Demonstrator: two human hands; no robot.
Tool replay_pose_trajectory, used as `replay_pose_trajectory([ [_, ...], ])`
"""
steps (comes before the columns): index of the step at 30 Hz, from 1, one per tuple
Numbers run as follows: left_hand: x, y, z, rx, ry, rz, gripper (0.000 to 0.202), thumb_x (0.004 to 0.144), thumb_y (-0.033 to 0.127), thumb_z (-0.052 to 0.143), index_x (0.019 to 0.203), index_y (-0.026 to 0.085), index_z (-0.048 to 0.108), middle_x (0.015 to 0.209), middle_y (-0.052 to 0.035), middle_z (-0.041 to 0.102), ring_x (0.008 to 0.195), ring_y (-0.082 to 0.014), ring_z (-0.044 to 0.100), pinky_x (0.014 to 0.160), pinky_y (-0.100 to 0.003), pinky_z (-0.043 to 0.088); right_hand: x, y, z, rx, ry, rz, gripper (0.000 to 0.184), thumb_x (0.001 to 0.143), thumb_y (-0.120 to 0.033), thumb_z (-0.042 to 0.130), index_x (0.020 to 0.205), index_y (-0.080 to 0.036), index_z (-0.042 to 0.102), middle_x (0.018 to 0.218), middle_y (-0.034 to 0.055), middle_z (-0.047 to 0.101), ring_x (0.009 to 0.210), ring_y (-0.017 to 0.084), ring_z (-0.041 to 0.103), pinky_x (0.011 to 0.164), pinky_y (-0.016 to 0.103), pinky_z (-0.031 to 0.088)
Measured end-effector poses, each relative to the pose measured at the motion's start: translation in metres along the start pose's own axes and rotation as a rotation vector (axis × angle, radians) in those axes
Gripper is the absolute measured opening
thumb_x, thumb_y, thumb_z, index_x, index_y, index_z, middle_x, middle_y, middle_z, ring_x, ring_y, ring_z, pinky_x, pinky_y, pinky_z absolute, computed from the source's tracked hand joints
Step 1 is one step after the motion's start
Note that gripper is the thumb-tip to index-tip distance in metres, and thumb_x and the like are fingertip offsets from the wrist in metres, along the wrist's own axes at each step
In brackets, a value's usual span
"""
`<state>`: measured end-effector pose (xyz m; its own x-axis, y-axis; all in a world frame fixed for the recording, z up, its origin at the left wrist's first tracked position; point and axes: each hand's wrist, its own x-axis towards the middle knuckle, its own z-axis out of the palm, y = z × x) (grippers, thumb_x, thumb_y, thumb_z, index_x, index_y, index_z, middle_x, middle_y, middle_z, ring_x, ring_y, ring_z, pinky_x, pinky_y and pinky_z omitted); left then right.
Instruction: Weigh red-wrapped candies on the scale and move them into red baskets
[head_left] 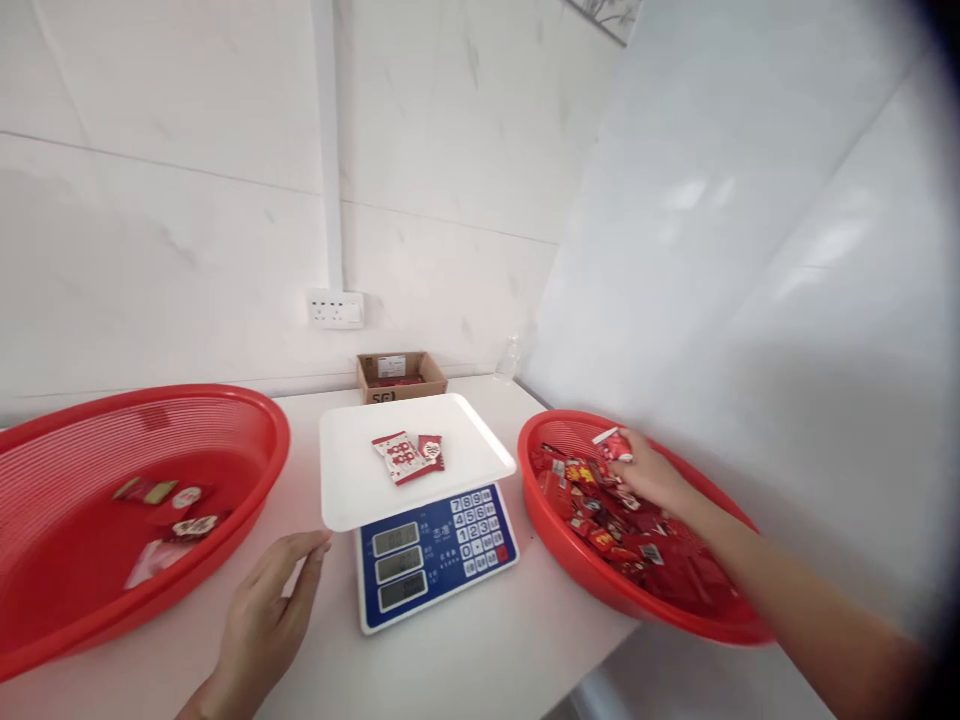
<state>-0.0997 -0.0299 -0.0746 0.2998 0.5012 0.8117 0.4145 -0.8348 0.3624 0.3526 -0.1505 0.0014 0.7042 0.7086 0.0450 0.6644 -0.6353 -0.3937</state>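
My right hand is above the right red basket, its fingers closed on a small red-and-white wrapped candy. Many red candy packets lie below it in that basket. Beside the front left corner of the digital scale, my left hand has thumb and forefinger tips together, with nothing seen between them. On the scale's white pan rest a larger white-and-red packet and a small dark red packet, touching. The scale's display digits are too faint to read.
A second red basket stands on the left with several wrapped candies inside. Behind the scale is an open cardboard box with red contents. A clear plastic object is near the wall corner. The white table's front edge slants at lower right.
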Motion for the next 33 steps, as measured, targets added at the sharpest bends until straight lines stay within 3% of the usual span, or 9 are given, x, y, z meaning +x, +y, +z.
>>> replay_pose_trajectory([
  [2, 0.000, 0.002, -0.001, -0.025, -0.001, -0.015, 0.012, 0.088, 0.021, 0.048, 0.091, 0.020, 0.060, 0.079, -0.0023, 0.068, 0.071, -0.0133, 0.066, 0.066, -0.020, 0.052, -0.001, -0.026, -0.002, 0.115, 0.074, 0.000, 0.056, 0.076, -0.024, 0.049, 0.128, -0.017, 0.031, 0.092, 0.0071, 0.068, 0.069, 0.018, 0.066, 0.062, 0.027, 0.049],
  [4, -0.001, 0.003, -0.001, -0.045, -0.004, -0.035, 0.013, 0.087, 0.018, 0.047, 0.091, 0.020, 0.060, 0.079, -0.0024, 0.068, 0.072, -0.0134, 0.066, 0.066, -0.021, 0.052, -0.006, -0.058, -0.001, 0.257, 0.076, -0.067, 0.052, 0.072, -0.026, 0.056, 0.121, -0.020, 0.039, 0.095, 0.0058, 0.066, 0.075, 0.019, 0.066, 0.064, 0.027, 0.050],
  [6, -0.001, 0.004, -0.002, -0.060, -0.001, -0.044, 0.013, 0.087, 0.016, 0.048, 0.092, 0.020, 0.059, 0.078, -0.0025, 0.068, 0.072, -0.0133, 0.066, 0.066, -0.021, 0.052, -0.014, -0.091, 0.003, 0.356, -0.042, -0.193, 0.043, 0.073, -0.028, 0.056, 0.115, -0.023, 0.045, 0.098, 0.0045, 0.065, 0.078, 0.019, 0.066, 0.067, 0.027, 0.052],
  [9, -0.001, 0.005, -0.002, -0.074, -0.004, -0.052, 0.013, 0.087, 0.014, 0.048, 0.093, 0.019, 0.059, 0.079, -0.0027, 0.067, 0.073, -0.0130, 0.065, 0.066, -0.021, 0.052, -0.026, -0.135, 0.016, 0.319, -0.197, -0.365, 0.037, 0.075, -0.025, 0.056, 0.111, -0.025, 0.048, 0.102, 0.0029, 0.064, 0.075, 0.016, 0.066, 0.068, 0.026, 0.053],
  [12, -0.001, 0.006, -0.002, -0.094, -0.003, -0.061, 0.014, 0.086, 0.013, 0.048, 0.092, 0.019, 0.059, 0.077, -0.0028, 0.067, 0.072, -0.0130, 0.065, 0.065, -0.021, 0.052, -0.030, -0.165, 0.035, 0.236, -0.300, -0.418, 0.043, 0.075, -0.022, 0.055, 0.117, -0.024, 0.046, 0.109, 0.0033, 0.062, 0.064, 0.012, 0.064, 0.063, 0.025, 0.052],
  [15, -0.001, 0.007, -0.002, -0.110, -0.007, -0.070, 0.014, 0.087, 0.014, 0.047, 0.092, 0.020, 0.059, 0.077, -0.0029, 0.067, 0.071, -0.0135, 0.065, 0.065, -0.022, 0.052, -0.025, -0.180, 0.051, 0.172, -0.311, -0.442, 0.052, 0.075, -0.018, 0.054, 0.125, -0.023, 0.042, 0.116, 0.0056, 0.060, 0.066, 0.012, 0.064, 0.064, 0.025, 0.052],
  [21, -0.003, 0.005, 0.000, -0.118, -0.014, -0.099, 0.015, 0.087, 0.015, 0.046, 0.092, 0.020, 0.059, 0.079, -0.0035, 0.067, 0.073, -0.0141, 0.065, 0.065, -0.023, 0.052, -0.014, -0.196, 0.058, 0.036, -0.131, -0.491, 0.058, 0.077, -0.015, 0.052, 0.133, -0.017, 0.038, 0.120, 0.0112, 0.060, 0.107, 0.024, 0.058, 0.087, 0.032, 0.044],
  [29, -0.006, 0.002, 0.001, -0.113, -0.030, -0.112, 0.015, 0.088, 0.015, 0.046, 0.094, 0.020, 0.058, 0.080, -0.0036, 0.067, 0.074, -0.0140, 0.064, 0.067, -0.023, 0.051, -0.013, -0.224, 0.069, 0.267, -0.196, -0.567, 0.068, 0.081, -0.027, 0.053, 0.142, -0.020, 0.024, 0.134, 0.0137, 0.048, 0.108, 0.021, 0.058, 0.087, 0.031, 0.047],
  [33, -0.007, 0.002, 0.000, -0.107, -0.041, -0.111, 0.015, 0.089, 0.016, 0.045, 0.094, 0.020, 0.058, 0.080, -0.0044, 0.067, 0.075, -0.0146, 0.064, 0.067, -0.024, 0.052, -0.016, -0.217, 0.079, 0.154, -0.206, -0.749, 0.051, 0.082, -0.028, 0.051, 0.131, -0.017, 0.046, 0.138, 0.0119, 0.045, 0.128, 0.024, 0.041, 0.103, 0.037, 0.036],
])
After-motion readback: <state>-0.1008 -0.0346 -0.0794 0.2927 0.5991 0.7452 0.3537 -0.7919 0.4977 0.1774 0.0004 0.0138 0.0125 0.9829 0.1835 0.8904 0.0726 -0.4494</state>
